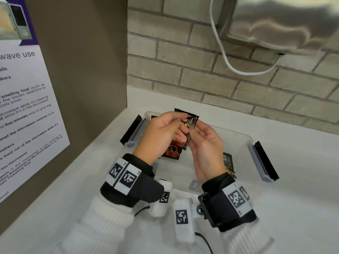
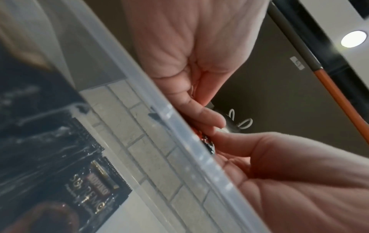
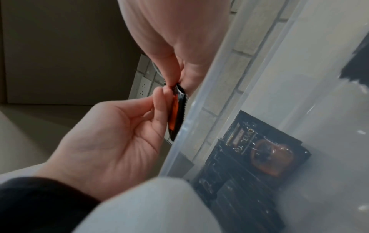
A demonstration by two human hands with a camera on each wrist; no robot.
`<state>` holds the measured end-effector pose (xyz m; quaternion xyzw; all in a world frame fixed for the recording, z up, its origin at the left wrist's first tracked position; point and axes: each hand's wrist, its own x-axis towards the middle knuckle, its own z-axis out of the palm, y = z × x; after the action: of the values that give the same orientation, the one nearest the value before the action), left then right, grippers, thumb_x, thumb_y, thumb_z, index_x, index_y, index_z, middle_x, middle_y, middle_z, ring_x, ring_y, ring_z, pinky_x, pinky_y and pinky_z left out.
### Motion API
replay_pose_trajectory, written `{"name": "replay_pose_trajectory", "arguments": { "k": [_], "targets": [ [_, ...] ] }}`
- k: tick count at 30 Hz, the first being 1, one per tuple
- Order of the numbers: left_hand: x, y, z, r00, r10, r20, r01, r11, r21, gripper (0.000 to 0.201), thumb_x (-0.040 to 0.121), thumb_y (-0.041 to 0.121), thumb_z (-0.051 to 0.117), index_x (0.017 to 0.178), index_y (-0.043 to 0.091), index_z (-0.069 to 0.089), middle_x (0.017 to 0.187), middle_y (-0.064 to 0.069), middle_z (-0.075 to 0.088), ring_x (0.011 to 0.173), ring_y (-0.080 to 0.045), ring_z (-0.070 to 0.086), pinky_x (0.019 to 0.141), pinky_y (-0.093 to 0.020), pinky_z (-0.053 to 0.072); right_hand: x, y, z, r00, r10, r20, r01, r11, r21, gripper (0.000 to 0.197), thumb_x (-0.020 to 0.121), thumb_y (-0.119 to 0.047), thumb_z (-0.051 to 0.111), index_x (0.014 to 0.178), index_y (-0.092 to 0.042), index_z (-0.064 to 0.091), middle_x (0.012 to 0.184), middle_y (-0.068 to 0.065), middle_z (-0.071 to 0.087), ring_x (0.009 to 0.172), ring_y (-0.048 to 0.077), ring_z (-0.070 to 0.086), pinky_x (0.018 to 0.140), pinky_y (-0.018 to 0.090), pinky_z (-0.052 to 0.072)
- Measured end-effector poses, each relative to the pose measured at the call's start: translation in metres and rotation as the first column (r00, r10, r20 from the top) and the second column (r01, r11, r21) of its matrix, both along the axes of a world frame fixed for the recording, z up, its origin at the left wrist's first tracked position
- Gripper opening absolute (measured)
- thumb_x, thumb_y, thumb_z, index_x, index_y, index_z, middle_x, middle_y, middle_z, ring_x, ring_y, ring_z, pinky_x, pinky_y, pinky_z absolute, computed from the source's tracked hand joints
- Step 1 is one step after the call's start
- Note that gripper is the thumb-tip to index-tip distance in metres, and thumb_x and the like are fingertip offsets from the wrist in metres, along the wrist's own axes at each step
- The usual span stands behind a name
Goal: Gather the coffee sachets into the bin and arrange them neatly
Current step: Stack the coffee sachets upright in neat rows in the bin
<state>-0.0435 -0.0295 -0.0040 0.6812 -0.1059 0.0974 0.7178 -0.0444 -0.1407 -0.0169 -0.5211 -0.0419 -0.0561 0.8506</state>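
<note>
Both hands are over a clear plastic bin (image 1: 244,138) on the white surface (image 1: 302,189). The left hand (image 1: 159,136) and the right hand (image 1: 207,149) hold one black coffee packet (image 1: 189,123) up above the bin. The fingers (image 3: 159,100) of each hand pinch the packet from each side. More packets (image 1: 172,152) lie flat inside the bin, one (image 1: 228,163) by the right wrist.
</note>
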Motion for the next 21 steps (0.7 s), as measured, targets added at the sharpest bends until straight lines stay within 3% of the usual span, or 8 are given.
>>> {"name": "replay_pose_trajectory", "arguments": {
  "k": [3,5,7,9,12,16,19,21],
  "targets": [
    [0.000,0.004,0.003,0.996,-0.070,-0.048,0.064,0.991,-0.115,0.025,0.096,0.001,0.039,0.107,0.007,0.061,0.070,-0.008,0.064,0.051,-0.011,0.060,0.052,-0.019,0.053,0.000,-0.001,-0.002,0.999,-0.031,0.015,0.032,0.997,-0.065,0.027,0.090,0.007,0.049,0.099,-0.014,0.063,0.082,-0.003,0.071,0.076,0.009,0.066,0.073,0.021,0.054],
    [-0.001,0.007,0.005,0.999,0.002,-0.033,-0.007,0.987,-0.159,0.023,0.096,0.005,0.043,0.112,0.009,0.059,0.065,-0.003,0.060,0.044,-0.008,0.051,0.042,-0.015,0.042,0.001,-0.001,-0.001,0.998,-0.058,0.027,0.060,0.992,-0.109,0.026,0.090,0.007,0.049,0.104,-0.010,0.062,0.088,0.001,0.071,0.081,0.014,0.065,0.076,0.025,0.053],
    [0.000,0.007,0.007,0.981,0.195,0.003,-0.193,0.974,-0.121,0.028,0.093,0.017,0.053,0.121,0.019,0.051,0.075,0.001,0.057,0.052,-0.004,0.049,0.046,-0.012,0.040,0.002,-0.002,0.002,0.997,-0.071,0.039,0.076,0.988,-0.135,0.027,0.090,0.007,0.050,0.107,-0.009,0.062,0.096,0.006,0.069,0.089,0.017,0.064,0.084,0.030,0.052],
    [0.002,0.007,0.006,0.957,0.291,0.022,-0.289,0.955,-0.059,0.047,0.087,0.030,0.062,0.128,0.029,0.039,0.097,0.005,0.053,0.076,-0.002,0.053,0.062,-0.011,0.044,0.001,-0.003,0.006,0.997,-0.058,0.050,0.064,0.990,-0.128,0.027,0.089,0.008,0.050,0.104,-0.012,0.061,0.095,0.003,0.068,0.088,0.015,0.064,0.084,0.028,0.052],
    [0.003,0.005,0.005,0.985,0.041,-0.170,-0.060,0.992,-0.110,0.057,0.086,0.036,0.061,0.136,0.023,0.038,0.118,0.004,0.056,0.105,-0.008,0.057,0.086,-0.024,0.049,-0.001,-0.002,0.010,0.998,-0.004,0.060,0.011,0.994,-0.108,0.027,0.090,0.008,0.049,0.104,-0.012,0.060,0.090,0.000,0.067,0.079,0.009,0.064,0.073,0.019,0.053],
    [-0.003,0.005,0.007,0.905,-0.311,-0.289,0.187,0.903,-0.386,0.033,0.093,0.020,0.052,0.126,0.013,0.056,0.104,-0.005,0.066,0.092,-0.017,0.065,0.077,-0.029,0.057,0.001,0.003,0.011,0.996,-0.048,0.070,0.063,0.971,-0.229,0.027,0.090,0.003,0.052,0.114,-0.007,0.059,0.104,0.008,0.064,0.087,0.011,0.063,0.075,0.018,0.053],
    [-0.002,0.007,0.007,0.894,-0.335,-0.297,0.185,0.881,-0.435,0.034,0.095,0.017,0.048,0.128,0.014,0.053,0.117,-0.012,0.065,0.101,-0.026,0.065,0.077,-0.037,0.058,0.004,-0.001,0.010,0.948,-0.161,0.273,0.302,0.720,-0.625,0.043,0.088,0.000,0.055,0.130,-0.010,0.050,0.117,0.003,0.047,0.101,0.006,0.053,0.083,0.008,0.046],
    [-0.001,0.009,0.006,0.896,-0.329,-0.298,0.181,0.884,-0.431,0.033,0.096,0.018,0.046,0.129,0.017,0.051,0.115,-0.013,0.067,0.101,-0.027,0.066,0.082,-0.041,0.056,-0.001,-0.007,0.014,0.902,-0.051,0.428,0.383,0.549,-0.743,0.062,0.085,0.005,0.053,0.141,-0.015,0.036,0.130,0.001,0.037,0.122,0.009,0.035,0.101,0.013,0.034]
  ]
}}
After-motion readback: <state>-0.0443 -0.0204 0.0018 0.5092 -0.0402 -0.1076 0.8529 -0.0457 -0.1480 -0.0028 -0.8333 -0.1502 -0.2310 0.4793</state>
